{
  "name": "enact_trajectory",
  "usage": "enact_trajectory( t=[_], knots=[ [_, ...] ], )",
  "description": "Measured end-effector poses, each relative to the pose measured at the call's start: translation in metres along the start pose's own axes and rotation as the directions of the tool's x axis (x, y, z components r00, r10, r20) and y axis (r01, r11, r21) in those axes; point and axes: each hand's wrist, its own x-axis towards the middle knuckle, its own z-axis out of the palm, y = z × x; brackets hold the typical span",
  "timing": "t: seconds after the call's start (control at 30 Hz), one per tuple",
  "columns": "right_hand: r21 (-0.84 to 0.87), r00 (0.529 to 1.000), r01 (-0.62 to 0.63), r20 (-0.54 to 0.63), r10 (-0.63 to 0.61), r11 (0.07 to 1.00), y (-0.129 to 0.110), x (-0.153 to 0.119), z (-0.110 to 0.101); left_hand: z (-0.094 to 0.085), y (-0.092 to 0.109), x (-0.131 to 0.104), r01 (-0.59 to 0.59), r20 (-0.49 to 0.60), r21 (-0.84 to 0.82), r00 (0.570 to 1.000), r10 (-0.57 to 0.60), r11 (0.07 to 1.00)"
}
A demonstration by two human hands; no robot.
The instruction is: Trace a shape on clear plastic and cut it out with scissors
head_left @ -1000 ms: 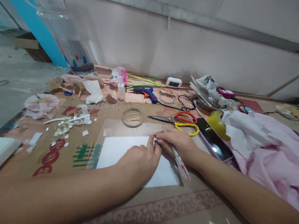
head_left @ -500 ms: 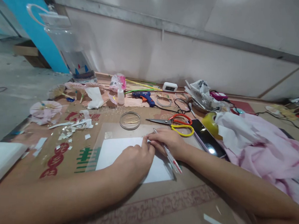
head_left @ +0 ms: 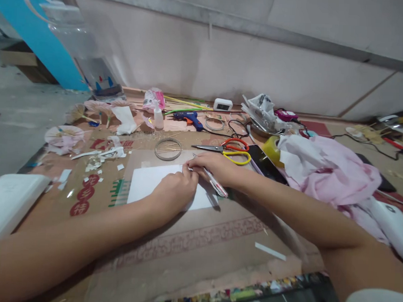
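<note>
A sheet of white paper [head_left: 146, 180] lies on a clear sheet [head_left: 170, 234] over printed cardboard. My right hand [head_left: 214, 168] is closed round a clear-barrelled pen [head_left: 216, 184], its tip pointing away from me. Over the paper, my left hand [head_left: 174, 189] has its fingers curled and meets the right hand's fingertips near the far edge. What those left fingers pinch, if anything, is hidden. Just beyond my hands are scissors [head_left: 233, 151] with one red and one yellow handle. A grey ring [head_left: 168, 157] with thin sticks inside it lies to their left.
A blue glue gun [head_left: 191, 119], a small bottle [head_left: 158, 117] and a white digital display [head_left: 223, 105] stand along the wall. To the right are a phone [head_left: 266, 164] and pink cloth [head_left: 335, 174]. Paper scraps [head_left: 99, 161] and pleated paper fans [head_left: 63, 138] are at left.
My view has tilted down, bringing the table's near edge into sight. My left fingers are more curled against the right hand. The pen stays in my right hand.
</note>
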Motion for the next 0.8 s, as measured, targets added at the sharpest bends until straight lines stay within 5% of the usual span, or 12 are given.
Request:
enact_trajectory(
  t=[0.17, 0.8],
  knots=[
    [0.017, 0.992, -0.119, -0.041, 0.119, 0.993, -0.012, -0.003, 0.002, 0.002, -0.004, -0.006, -0.026, -0.003, 0.028, 1.0, 0.026, 0.999],
    [0.105, 0.974, -0.074, -0.205, 0.094, 0.992, -0.005, -0.018, 0.015, 0.006, -0.005, -0.003, -0.053, 0.087, 0.012, 0.995, 0.052, 0.999]
  ],
)
